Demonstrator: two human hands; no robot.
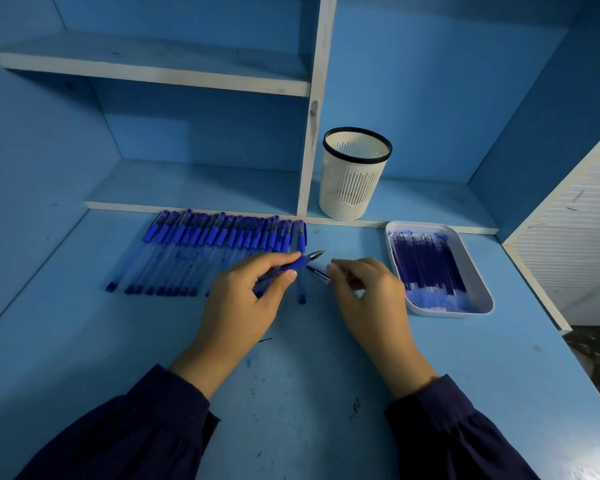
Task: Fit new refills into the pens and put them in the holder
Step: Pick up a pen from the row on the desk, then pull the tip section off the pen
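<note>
My left hand [246, 299] grips an uncapped blue pen [303, 260] by its rubber grip, metal tip pointing right. Just to its right, my right hand [364, 292] pinches a small blue cap or pen part [317, 273] between thumb and fingertips; which it is I cannot tell. A row of several capped blue pens [215, 247] lies on the desk behind my left hand. The white slotted pen holder [354, 174] with a black rim stands on the low shelf behind, with no pens showing in it. A white tray [478, 271] of several blue refills [426, 261] sits to the right.
The blue desk [309, 393] has ink specks near the front. A white divider [309, 133] and shelves rise behind the pens. A white slatted panel [575, 230] borders the desk on the right.
</note>
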